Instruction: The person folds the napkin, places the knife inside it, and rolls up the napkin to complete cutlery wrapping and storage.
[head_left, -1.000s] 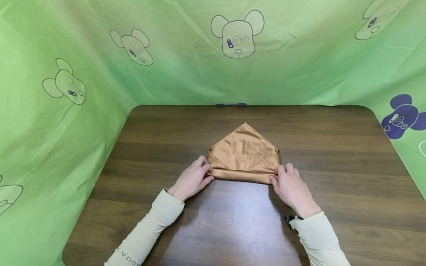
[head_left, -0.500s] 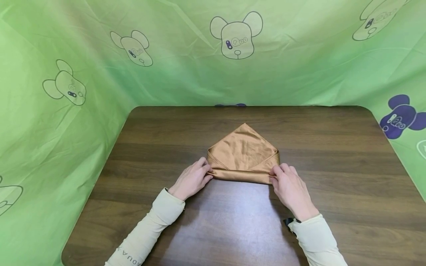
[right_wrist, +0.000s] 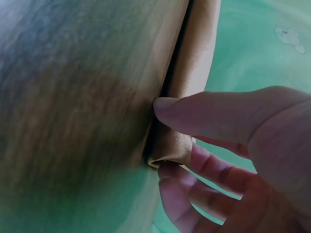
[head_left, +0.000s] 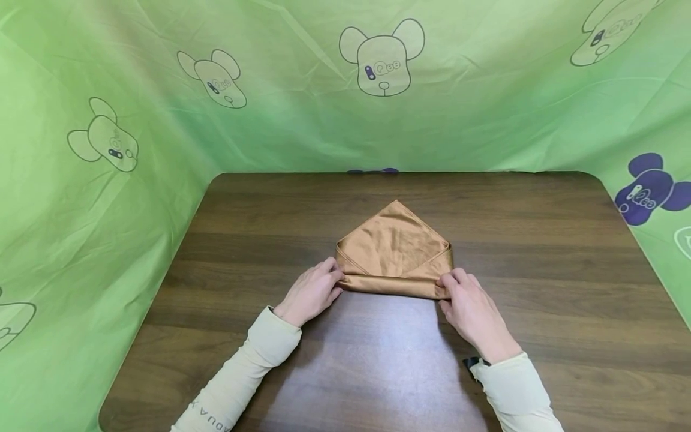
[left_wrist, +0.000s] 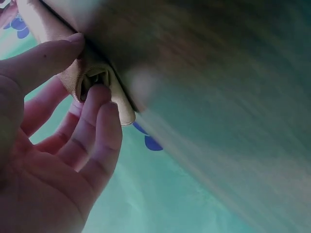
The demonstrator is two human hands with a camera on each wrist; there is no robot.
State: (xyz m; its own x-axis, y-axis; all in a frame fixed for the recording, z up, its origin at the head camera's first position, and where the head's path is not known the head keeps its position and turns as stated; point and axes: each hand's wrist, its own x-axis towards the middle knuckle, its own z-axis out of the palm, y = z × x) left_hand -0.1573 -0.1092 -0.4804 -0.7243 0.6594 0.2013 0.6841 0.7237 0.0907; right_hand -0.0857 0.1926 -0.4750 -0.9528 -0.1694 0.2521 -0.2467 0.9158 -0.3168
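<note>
A shiny copper-brown satin cloth (head_left: 396,240) lies on the table, its far side pointed and its near edge rolled into a flat band. At the left end of this rolled band (head_left: 388,285), my left hand (head_left: 310,292) pinches the fabric between thumb and fingers. My right hand (head_left: 477,312) grips the opposite end the same way. Seen from the left wrist, the layered end of the roll (left_wrist: 92,80) sits between the thumb and the fingertips. In the right wrist view the thumb presses the near side of the roll (right_wrist: 170,145), with fingers curled at its end.
The dark wood-grain table (head_left: 259,222) has rounded corners. Behind it and along both sides hangs a green curtain (head_left: 291,120) printed with bear heads. Pale sleeves (head_left: 275,336) cover both forearms, and a black strap (head_left: 474,363) shows at the right wrist.
Both hands keep their places at the ends of the roll. The right hand's fingers and thumb have shifted slightly on the fabric; the cloth looks nearly the same.
</note>
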